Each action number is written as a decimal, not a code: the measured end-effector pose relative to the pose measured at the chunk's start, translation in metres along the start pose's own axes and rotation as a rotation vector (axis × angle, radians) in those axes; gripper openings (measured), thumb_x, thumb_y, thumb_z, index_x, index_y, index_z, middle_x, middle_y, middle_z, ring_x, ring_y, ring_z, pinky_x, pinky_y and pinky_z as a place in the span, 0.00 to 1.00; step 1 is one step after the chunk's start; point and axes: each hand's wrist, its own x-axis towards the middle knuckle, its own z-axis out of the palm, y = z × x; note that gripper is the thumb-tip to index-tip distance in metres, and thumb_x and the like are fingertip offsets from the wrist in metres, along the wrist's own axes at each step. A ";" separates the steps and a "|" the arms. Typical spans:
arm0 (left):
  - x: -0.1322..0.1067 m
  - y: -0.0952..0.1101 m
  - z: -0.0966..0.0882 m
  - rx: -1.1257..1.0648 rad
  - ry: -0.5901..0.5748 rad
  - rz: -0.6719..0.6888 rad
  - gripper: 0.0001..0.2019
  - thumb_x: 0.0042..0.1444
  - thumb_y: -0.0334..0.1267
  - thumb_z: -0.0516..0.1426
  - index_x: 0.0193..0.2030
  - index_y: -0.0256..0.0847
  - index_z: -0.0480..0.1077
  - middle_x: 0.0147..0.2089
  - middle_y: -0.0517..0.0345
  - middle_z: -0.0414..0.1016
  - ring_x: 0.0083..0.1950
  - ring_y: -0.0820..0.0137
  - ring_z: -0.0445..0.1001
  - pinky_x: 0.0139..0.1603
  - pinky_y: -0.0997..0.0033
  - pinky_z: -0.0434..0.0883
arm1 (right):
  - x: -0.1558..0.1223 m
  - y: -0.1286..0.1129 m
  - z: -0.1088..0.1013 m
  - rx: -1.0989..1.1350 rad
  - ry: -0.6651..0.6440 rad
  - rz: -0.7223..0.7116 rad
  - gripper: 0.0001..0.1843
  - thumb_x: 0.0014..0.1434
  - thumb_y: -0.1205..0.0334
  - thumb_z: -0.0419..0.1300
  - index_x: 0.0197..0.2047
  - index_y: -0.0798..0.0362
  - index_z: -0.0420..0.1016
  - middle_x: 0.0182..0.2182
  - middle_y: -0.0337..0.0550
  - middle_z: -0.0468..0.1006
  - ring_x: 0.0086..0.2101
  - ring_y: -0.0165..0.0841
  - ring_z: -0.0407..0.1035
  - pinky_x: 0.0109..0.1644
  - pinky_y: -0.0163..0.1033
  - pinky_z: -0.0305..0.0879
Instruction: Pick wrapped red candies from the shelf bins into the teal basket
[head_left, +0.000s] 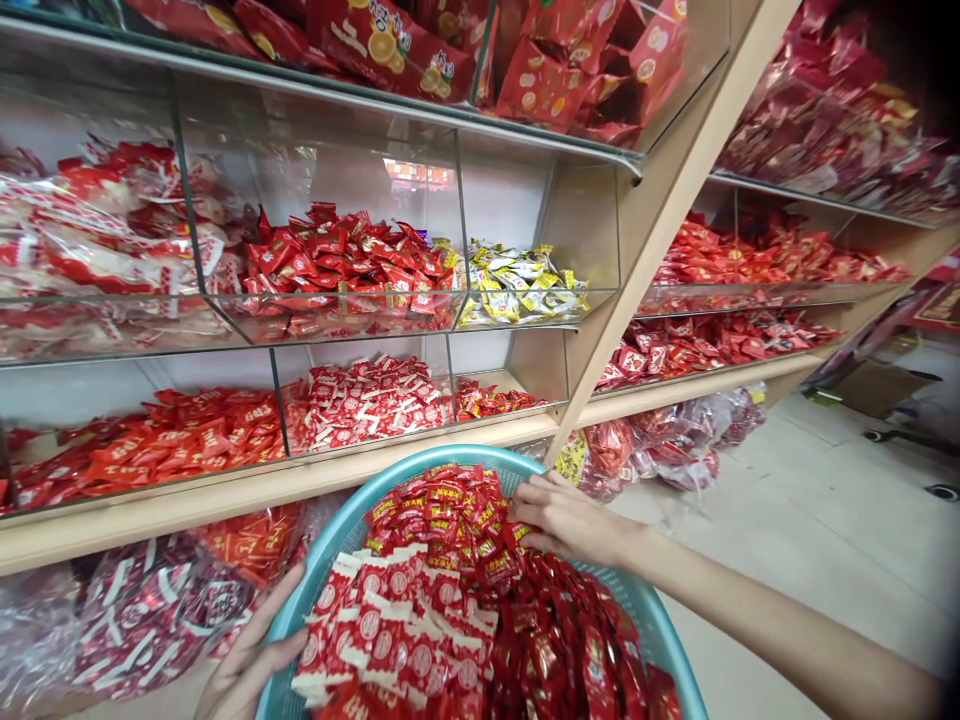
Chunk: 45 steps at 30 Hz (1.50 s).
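Observation:
A round teal plastic basket full of wrapped candies sits low in the middle of the head view. My left hand grips its left rim, thumb on the inner side and fingers outside. My right hand reaches over the right rim, its bent fingers on the red candies with yellow print at the back. What its fingertips hold, if anything, is hidden. Red-and-white wrapped candies fill the front left of the basket. Dark red shiny candies lie along its right side.
Wooden shelves with glass-fronted bins of candy rise behind the basket. Red-and-white candies and yellow-and-white candies lie in separate bins. Clear bags of candy stand beneath the lowest shelf. Pale floor tiles extend at the right.

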 end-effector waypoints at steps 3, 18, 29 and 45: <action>-0.003 -0.001 0.002 -0.008 0.015 -0.012 0.26 0.40 0.46 0.62 0.50 0.54 0.69 0.53 0.69 0.71 0.57 0.54 0.63 0.56 0.59 0.59 | 0.002 -0.002 0.009 -0.073 -0.007 -0.023 0.14 0.60 0.54 0.49 0.41 0.51 0.70 0.37 0.45 0.70 0.39 0.35 0.61 0.43 0.41 0.54; 0.013 -0.007 -0.014 -0.001 -0.055 -0.002 0.28 0.34 0.41 0.65 0.49 0.52 0.71 0.51 0.66 0.73 0.58 0.55 0.62 0.57 0.63 0.60 | 0.008 0.002 0.026 -0.354 0.065 -0.061 0.05 0.59 0.62 0.52 0.32 0.52 0.66 0.34 0.40 0.68 0.36 0.34 0.60 0.38 0.40 0.52; 0.012 -0.008 -0.011 -0.029 -0.030 -0.041 0.31 0.37 0.42 0.64 0.52 0.53 0.68 0.53 0.61 0.71 0.57 0.53 0.63 0.55 0.56 0.62 | 0.025 0.008 -0.025 -0.208 0.255 -0.066 0.14 0.62 0.53 0.46 0.38 0.54 0.66 0.33 0.43 0.69 0.36 0.33 0.59 0.40 0.39 0.51; 0.005 -0.006 -0.004 -0.055 -0.029 -0.045 0.30 0.38 0.43 0.63 0.53 0.53 0.68 0.53 0.62 0.71 0.57 0.53 0.62 0.57 0.55 0.59 | 0.115 0.098 -0.054 -0.033 0.112 0.456 0.25 0.50 0.39 0.54 0.44 0.45 0.75 0.41 0.48 0.72 0.44 0.43 0.61 0.41 0.41 0.56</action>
